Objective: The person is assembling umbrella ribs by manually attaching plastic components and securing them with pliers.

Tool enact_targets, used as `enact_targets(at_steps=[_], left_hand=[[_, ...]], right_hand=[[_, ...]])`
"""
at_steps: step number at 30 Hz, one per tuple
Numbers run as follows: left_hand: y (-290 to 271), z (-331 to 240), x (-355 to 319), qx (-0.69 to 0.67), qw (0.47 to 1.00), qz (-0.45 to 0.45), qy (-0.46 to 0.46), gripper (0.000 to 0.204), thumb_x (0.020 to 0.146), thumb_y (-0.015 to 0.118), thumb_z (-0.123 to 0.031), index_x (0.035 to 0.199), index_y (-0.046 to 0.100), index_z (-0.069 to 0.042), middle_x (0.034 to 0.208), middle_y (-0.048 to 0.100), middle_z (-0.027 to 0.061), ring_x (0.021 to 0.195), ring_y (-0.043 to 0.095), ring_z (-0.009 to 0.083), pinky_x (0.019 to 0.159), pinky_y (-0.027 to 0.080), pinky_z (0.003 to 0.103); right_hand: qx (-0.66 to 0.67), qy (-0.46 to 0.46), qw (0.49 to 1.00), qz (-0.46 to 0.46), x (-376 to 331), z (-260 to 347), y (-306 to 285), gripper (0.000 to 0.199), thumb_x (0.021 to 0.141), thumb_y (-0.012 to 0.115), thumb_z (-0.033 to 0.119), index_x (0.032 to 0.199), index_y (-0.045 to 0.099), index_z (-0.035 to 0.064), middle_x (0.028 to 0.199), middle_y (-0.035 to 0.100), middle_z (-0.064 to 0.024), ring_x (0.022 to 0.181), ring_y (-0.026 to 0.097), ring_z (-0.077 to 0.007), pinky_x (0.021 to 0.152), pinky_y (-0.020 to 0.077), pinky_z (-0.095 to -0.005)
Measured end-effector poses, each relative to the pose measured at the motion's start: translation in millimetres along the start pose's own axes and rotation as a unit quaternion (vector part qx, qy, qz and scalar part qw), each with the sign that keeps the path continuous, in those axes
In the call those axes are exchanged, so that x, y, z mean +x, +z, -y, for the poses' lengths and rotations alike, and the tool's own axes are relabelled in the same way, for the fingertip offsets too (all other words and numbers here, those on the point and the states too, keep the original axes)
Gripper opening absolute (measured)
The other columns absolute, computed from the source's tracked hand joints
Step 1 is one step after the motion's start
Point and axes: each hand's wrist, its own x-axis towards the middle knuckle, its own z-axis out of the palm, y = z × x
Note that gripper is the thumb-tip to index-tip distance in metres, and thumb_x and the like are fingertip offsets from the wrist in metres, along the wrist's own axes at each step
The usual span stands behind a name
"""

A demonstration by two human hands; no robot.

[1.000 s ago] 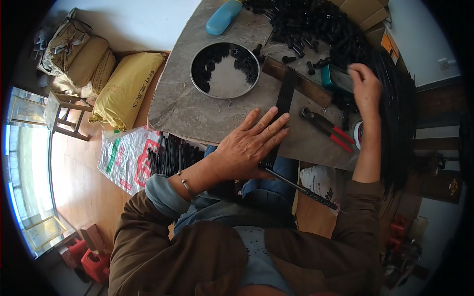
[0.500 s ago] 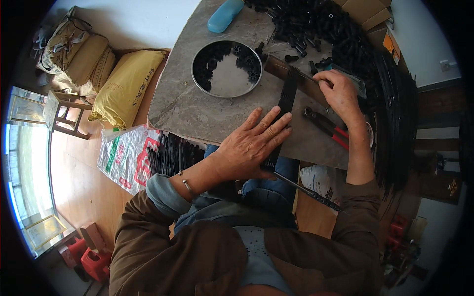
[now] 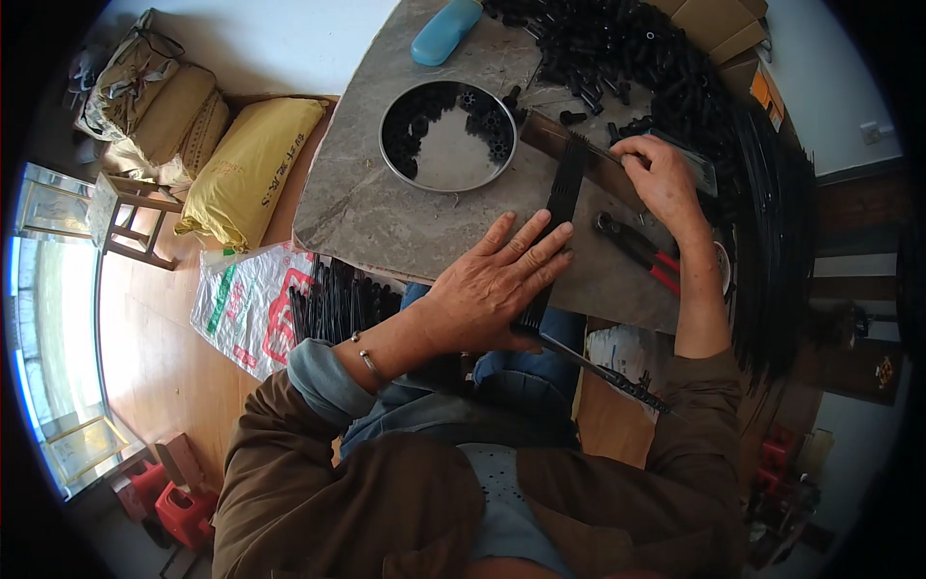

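Note:
My left hand [image 3: 497, 285] lies with fingers stretched out over a long black slotted strip [image 3: 567, 183], which slants across the table's front edge. From under that palm a thin dark rod with a knobbly end [image 3: 627, 386] sticks out toward the lower right; the thumb is hidden. Thumb and forefinger of my right hand [image 3: 666, 183] pinch a thin dark rod [image 3: 600, 151] near the strip's far end. Beneath it a brown bar-like piece [image 3: 550, 130] lies on the table. Pliers with red handles [image 3: 641, 251] rest between the strip and my right forearm.
On the grey table [image 3: 357, 193] stands a round metal tray [image 3: 384, 154] with small black tubular parts. A heap of black parts [image 3: 666, 58] fills the back right, beside long black rods [image 3: 772, 241]. A blue case [image 3: 446, 34] lies at the back; a yellow sack [image 3: 253, 174] leans left.
The view has shifted very slightly. Both hands keep nearly the same places on the strip and the thin rod.

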Motion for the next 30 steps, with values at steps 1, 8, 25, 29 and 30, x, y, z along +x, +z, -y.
enact_targets(at_steps=[1,8,25,29,30], left_hand=[[0.2,-0.4,0.4,0.002,1.000,-0.002,0.001,0.100,0.051,0.074,-0.024,0.140,0.034,-0.002,0.152,0.021,0.0173,0.142,0.016,0.0337,0.114,0.013,0.050],[1.8,-0.4,-0.3,0.015,1.000,-0.008,-0.001,0.100,0.050,0.075,-0.023,0.140,0.034,-0.002,0.151,0.021,0.0172,0.142,0.017,0.0335,0.114,0.013,0.049],[0.9,-0.1,-0.2,0.006,1.000,-0.009,0.004,0.101,0.051,0.076,-0.024,0.140,0.034,-0.003,0.151,0.021,0.0174,0.141,0.017,0.0336,0.114,0.014,0.050],[2.5,1.1,-1.2,-0.004,1.000,-0.015,0.005,0.100,0.054,0.077,-0.029,0.140,0.034,-0.003,0.151,0.021,0.0173,0.142,0.017,0.0335,0.113,0.014,0.050],[2.4,1.0,-1.3,-0.004,1.000,-0.015,0.006,0.100,0.054,0.077,-0.029,0.140,0.034,-0.003,0.151,0.021,0.0173,0.142,0.017,0.0335,0.113,0.014,0.050]], right_hand=[[-0.008,0.009,1.000,0.001,0.3,-0.7,0.2,0.016,0.084,0.054,0.013,0.093,0.068,0.0104,0.090,0.064,-0.0078,0.085,0.062,-0.0285,0.074,0.0476,-0.0376],[0.014,-0.024,1.000,0.010,7.2,1.9,1.3,0.016,0.084,0.053,0.012,0.092,0.067,0.0086,0.094,0.065,-0.0084,0.088,0.061,-0.0286,0.076,0.0471,-0.0378],[-0.026,-0.043,0.998,0.036,13.4,7.8,5.8,0.015,0.086,0.049,0.010,0.095,0.061,0.0069,0.098,0.063,-0.0089,0.094,0.060,-0.0303,0.079,0.0464,-0.0397],[-0.035,-0.042,0.996,0.076,14.9,8.9,3.1,0.013,0.087,0.048,0.009,0.095,0.059,0.0058,0.099,0.062,-0.0100,0.095,0.059,-0.0316,0.080,0.0459,-0.0408],[-0.035,-0.041,0.996,0.076,15.3,10.1,3.9,0.013,0.087,0.048,0.009,0.095,0.059,0.0058,0.099,0.062,-0.0100,0.095,0.059,-0.0316,0.080,0.0459,-0.0408]])
